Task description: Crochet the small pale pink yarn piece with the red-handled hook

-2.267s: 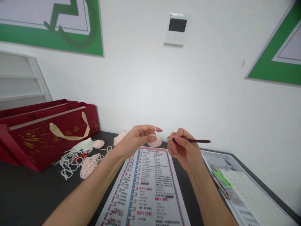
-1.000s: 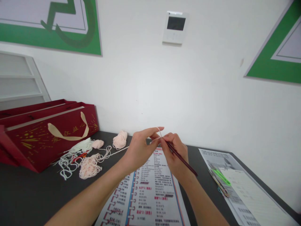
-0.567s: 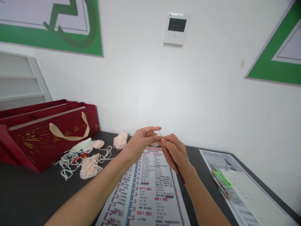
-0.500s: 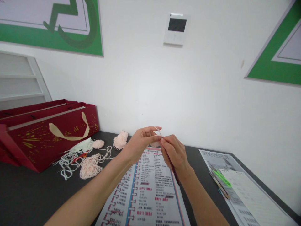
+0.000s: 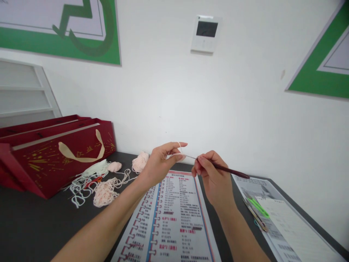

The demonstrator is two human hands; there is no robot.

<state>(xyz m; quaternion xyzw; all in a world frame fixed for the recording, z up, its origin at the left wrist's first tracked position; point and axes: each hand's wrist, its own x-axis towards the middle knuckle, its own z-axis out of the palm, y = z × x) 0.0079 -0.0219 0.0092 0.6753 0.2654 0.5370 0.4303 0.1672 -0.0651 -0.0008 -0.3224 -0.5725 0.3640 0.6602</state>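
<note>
Hook (image 5: 231, 171) grasped by the fingers of the right hand (image 5: 215, 179), its shaft reaching pale yarnwork (image 5: 173, 155) pinched in the left hand (image 5: 160, 162) near the printed sheet (image 5: 188, 207), apparently mid-stitch, the next move likely calling for even tension on the looped strand (image 5: 180, 147).

The left forearm (image 5: 106, 222) and right forearm (image 5: 240, 229), both bare, slant inward and upward. The left hand (image 5: 159, 162) pinches low with its thumb (image 5: 175, 158), its index finger (image 5: 176, 145) stretched above, pointing right. Just apart from it, the right hand (image 5: 214, 178) grips with curled fingers (image 5: 194, 170).
</note>
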